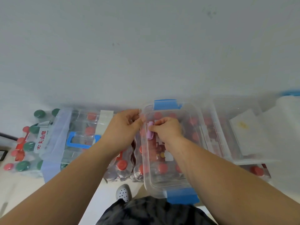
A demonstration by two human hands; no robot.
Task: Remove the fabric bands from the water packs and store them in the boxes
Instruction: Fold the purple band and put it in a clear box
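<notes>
1. The right hand (167, 129) is inside the clear box (146, 168), at its far left part, with the fingers curled.
2. A rolled pink fabric band (150, 133) is pinched at that hand's fingertips (153, 127). The thumb lies across the upper part of the roll, and the lower part hangs below it, just beside the box's left wall.
3. The left hand (125, 125) is outside the box on the left. Its bent fingers pinch the rim of the left wall near the far corner, close to the band.
4. The box has blue latches at its far end (165, 103) and near end (183, 196), and it rests on water packs with red caps (121, 164).
5. To the left lies a pack with green caps (29, 146), and a clear lid with a blue handle (71, 140) lies partly over it.
6. To the right a second clear box (217, 120) holds white sheets (248, 132).
7. A pale shoe (123, 192) shows on the near floor.
</notes>
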